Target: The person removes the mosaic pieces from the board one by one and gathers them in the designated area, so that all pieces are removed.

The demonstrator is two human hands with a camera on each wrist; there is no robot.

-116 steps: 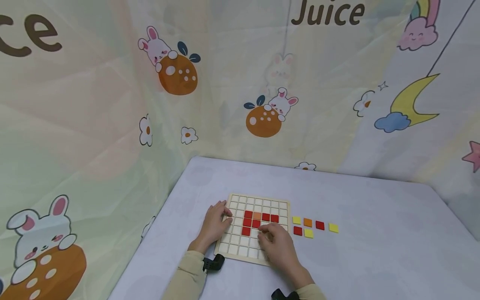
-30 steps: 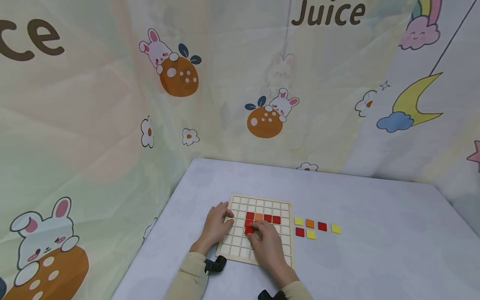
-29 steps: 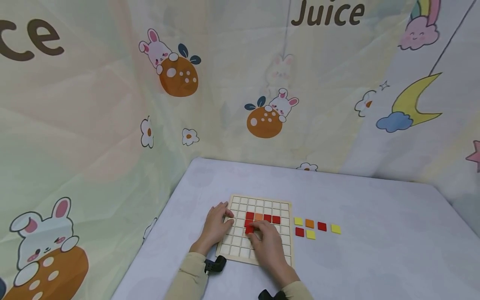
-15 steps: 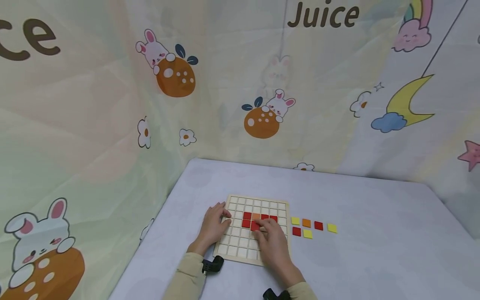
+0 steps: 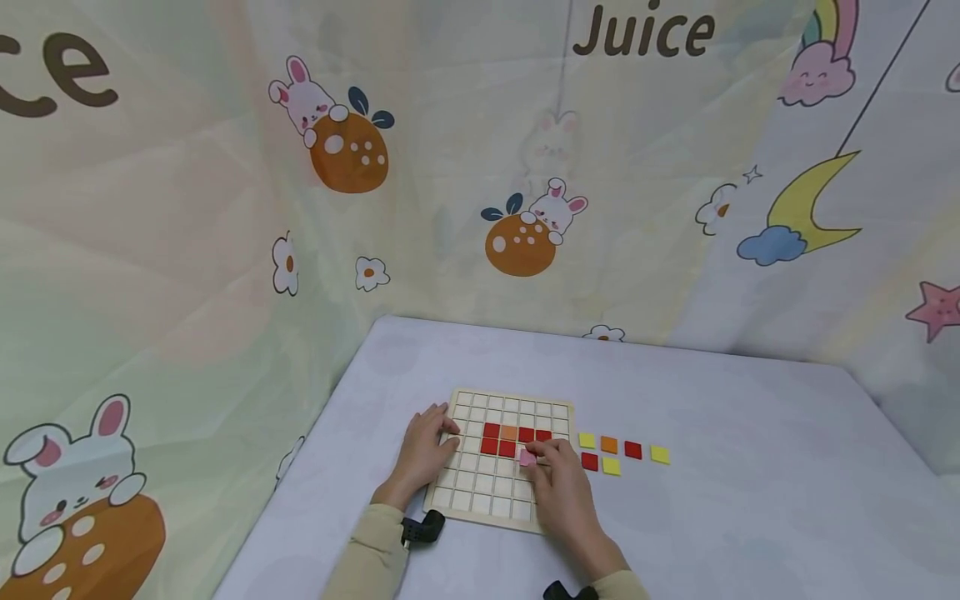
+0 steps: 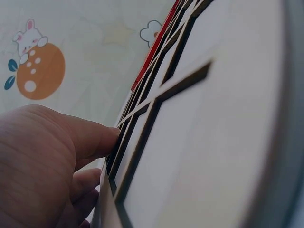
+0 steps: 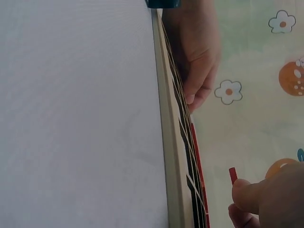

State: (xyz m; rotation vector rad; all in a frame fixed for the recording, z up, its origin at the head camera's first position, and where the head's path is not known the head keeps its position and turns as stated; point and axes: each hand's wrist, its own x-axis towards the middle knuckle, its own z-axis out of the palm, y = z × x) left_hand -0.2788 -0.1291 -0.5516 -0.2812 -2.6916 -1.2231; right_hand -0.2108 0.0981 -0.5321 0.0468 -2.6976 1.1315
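Note:
A wooden grid board (image 5: 480,493) lies on the table, with several red tiles (image 5: 490,438) and one orange tile (image 5: 509,432) set in its upper middle cells. My left hand (image 5: 422,446) rests flat on the board's left edge, fingers straight against the rim (image 6: 102,135). My right hand (image 5: 561,490) hovers over the board's right half and pinches a small red tile (image 5: 527,457) in its fingertips. In the right wrist view this red tile (image 7: 232,175) is lifted clear of the board (image 7: 166,142), held on edge.
Several loose tiles lie right of the board: a yellow tile (image 5: 587,440), an orange tile (image 5: 608,444), a red tile (image 5: 633,450) and others. The pale table (image 5: 750,500) is walled by a cartoon-print curtain (image 5: 450,208) at back and left.
My right hand has picked the red tile out of the third row near the board's middle and carried it to the right. The left hand has stayed on the board's edge.

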